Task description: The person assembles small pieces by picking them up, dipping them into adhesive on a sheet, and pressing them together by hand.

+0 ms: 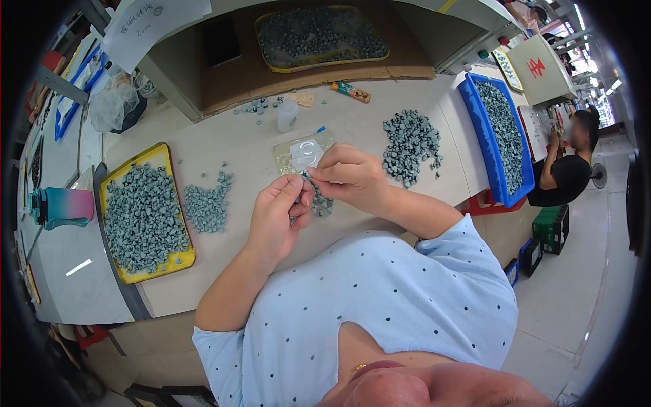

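My left hand [279, 209] and my right hand [354, 178] meet over the middle of the table, fingers closed. Between their fingertips is a small grey-green piece [305, 177], mostly hidden; its exact kind is too small to make out. More grey-green shows at the curled fingers of my left hand. Under my hands lies a small cluster of like pieces [323, 207]. Just beyond is a yellowish flat pad [283, 161] with a clear round plastic item [306, 154] on it. A loose pile of pieces [411, 146] lies to the right, and a smaller pile [207, 203] to the left.
A yellow tray [190, 256] heaped with pieces stands left, beside a teal-and-pink bottle [68, 207]. Far right is a full blue tray [500, 193]. A white bottle [287, 115] and an orange-green tube [351, 92] sit before the shelf [407, 68]. A person [569, 159] sits at right.
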A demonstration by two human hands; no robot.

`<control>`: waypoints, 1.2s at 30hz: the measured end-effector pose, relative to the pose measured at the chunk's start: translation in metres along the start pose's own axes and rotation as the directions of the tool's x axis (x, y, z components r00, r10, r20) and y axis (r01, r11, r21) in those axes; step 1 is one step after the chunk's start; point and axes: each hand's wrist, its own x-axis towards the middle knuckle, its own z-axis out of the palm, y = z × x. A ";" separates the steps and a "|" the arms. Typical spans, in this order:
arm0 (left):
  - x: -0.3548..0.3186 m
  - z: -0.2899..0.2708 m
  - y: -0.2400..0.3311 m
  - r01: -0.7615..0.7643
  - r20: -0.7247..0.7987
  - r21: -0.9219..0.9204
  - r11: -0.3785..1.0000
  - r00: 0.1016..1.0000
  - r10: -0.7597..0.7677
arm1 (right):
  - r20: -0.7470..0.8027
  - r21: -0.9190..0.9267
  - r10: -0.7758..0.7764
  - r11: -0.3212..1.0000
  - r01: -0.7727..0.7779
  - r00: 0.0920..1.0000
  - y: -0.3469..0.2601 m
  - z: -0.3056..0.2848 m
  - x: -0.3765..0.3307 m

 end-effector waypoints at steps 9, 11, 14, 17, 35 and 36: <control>-0.002 0.004 -0.008 -0.147 -0.040 0.168 0.975 0.987 0.156 | -0.010 0.028 -0.191 0.981 0.191 0.982 0.004 0.002 0.000; -0.003 0.007 -0.009 -0.157 -0.051 0.205 0.966 0.984 0.171 | -0.010 0.047 -0.192 0.980 0.193 0.981 0.005 0.001 -0.002; -0.003 0.011 -0.006 -0.145 -0.078 0.290 0.946 0.982 0.174 | 0.067 0.121 -0.105 0.988 0.096 0.992 0.011 -0.006 -0.006; -0.001 0.012 -0.004 -0.092 -0.094 0.366 0.926 0.986 0.136 | 0.339 0.168 0.123 0.967 -0.189 0.932 0.008 -0.030 0.004; 0.006 0.009 -0.002 -0.030 -0.116 0.153 0.988 0.992 0.048 | 0.008 -0.730 0.749 0.457 -0.508 0.662 0.078 -0.100 -0.012; 0.006 0.009 -0.001 -0.053 -0.154 0.120 0.991 0.986 0.071 | 0.012 -0.729 0.749 0.460 -0.507 0.662 0.077 -0.097 -0.012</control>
